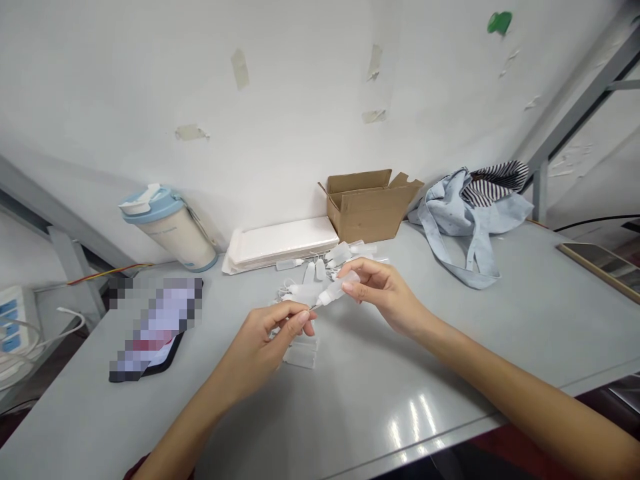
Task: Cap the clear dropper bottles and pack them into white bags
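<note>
My right hand [385,293] is closed round a small translucent squeeze bottle [338,289], held sideways with its needle tip pointing left. My left hand [265,343] pinches thumb and forefinger together right at that tip, around something too small to name. Both hands hover above the grey table [380,400]. Behind them lies a loose heap of several more small translucent bottles and caps [320,270]. A small clear bag [300,357] lies on the table under my left hand.
A phone [155,327] lies at the left. A tumbler with a light blue lid [170,227] leans by the wall. A flat white pack [283,243], an open cardboard box [367,203] and a blue cloth bag [470,213] stand at the back. A power strip [13,313] sits far left.
</note>
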Demonstrator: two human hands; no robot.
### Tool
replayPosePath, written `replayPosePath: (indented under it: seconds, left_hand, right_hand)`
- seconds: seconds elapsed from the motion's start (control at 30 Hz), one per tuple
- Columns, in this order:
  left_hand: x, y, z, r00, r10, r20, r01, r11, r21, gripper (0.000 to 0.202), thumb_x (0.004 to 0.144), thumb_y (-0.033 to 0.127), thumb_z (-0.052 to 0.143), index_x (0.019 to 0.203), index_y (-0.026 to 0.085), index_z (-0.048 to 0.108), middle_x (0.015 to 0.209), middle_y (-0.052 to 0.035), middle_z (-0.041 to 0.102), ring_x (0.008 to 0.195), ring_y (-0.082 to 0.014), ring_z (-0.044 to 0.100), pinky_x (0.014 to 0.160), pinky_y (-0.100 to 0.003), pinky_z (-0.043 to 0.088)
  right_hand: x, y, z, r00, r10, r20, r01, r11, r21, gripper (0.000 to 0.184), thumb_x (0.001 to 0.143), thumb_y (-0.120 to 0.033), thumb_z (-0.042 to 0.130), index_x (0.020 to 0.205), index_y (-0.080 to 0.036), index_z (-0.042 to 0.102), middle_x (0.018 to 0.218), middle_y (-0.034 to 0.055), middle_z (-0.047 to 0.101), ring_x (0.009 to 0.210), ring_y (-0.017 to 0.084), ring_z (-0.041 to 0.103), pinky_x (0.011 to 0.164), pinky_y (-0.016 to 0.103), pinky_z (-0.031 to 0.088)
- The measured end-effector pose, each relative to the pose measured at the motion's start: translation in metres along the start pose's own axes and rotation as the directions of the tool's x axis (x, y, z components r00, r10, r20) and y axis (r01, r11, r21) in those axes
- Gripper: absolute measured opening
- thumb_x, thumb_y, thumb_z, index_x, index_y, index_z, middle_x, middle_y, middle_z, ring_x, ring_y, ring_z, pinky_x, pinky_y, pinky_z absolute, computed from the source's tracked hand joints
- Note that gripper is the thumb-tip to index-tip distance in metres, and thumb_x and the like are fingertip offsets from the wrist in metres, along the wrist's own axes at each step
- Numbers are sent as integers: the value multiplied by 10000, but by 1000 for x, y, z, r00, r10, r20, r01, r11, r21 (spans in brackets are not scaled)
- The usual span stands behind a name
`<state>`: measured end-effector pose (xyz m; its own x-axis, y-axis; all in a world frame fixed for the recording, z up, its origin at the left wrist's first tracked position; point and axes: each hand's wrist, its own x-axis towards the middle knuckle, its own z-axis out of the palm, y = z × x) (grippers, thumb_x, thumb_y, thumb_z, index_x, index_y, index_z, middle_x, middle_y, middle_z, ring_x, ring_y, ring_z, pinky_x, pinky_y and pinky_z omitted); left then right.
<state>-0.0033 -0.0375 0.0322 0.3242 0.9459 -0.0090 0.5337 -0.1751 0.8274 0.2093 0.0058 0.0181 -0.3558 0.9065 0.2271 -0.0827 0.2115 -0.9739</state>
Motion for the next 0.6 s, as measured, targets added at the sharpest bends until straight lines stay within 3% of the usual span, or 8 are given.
replayPosePath:
  seconds: [0.13,0.37,0.47,0.6]
  left_hand:
    - [0,0,0,1000,2,-11,-2,1000,18,328,902,390,426,746,201,644,839,-22,677,801,-183,592,532,-228,396]
    - [0,0,1,1000,6,-18,-5,999,35,329,904,386,423,741,193,635,785,-19,667,710,-161,569,485,-216,372]
    - [1,-1,2,1000,8,-15,-7,999,37,322,900,382,428,739,191,630,783,-25,659,739,-169,575,473,-210,363]
    - [1,-1,2,999,22,-30,-21,999,46,329,895,372,423,703,182,611,762,-32,644,707,-165,563,480,-212,368]
  right_hand:
    - [0,0,0,1000,-27,10,28,999,-37,118,799,-327,639,863,-229,625,625,-45,397,601,103,420,570,238,382]
    - [-6,-5,1,995,-99,7,98,962,-254,144,810,-336,631,884,-212,630,742,-8,550,697,134,490,668,286,395]
    - [-8,-5,4,994,-104,22,106,958,-267,138,814,-322,628,897,-212,636,773,0,581,744,148,516,711,301,398]
    - [-8,-1,6,997,-68,41,75,974,-215,151,818,-335,621,897,-208,634,755,-6,571,689,132,506,649,277,403]
